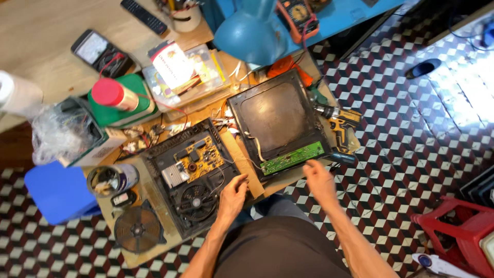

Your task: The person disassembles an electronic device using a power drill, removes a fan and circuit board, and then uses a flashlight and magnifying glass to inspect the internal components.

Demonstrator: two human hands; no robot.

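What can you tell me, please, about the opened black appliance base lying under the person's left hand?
The black appliance base lies flat and open on the wooden bench, cover off. Inside show a yellow circuit board, a silvery metal heat sink and a round black fan near the front. Its shell looks like plastic. Thin wires run from it to the lid panel lying alongside. The left hand rests at its right front corner.

Blue lamp shade (pixel 250 32) at far centre; orange multimeter (pixel 298 18) beside it. Remote control (pixel 144 16) and analogue meter (pixel 99 52) at far left. Yellow cordless drill (pixel 339 128) at right. Copper coil (pixel 138 229) at near left; red stool (pixel 455 234) at near right.
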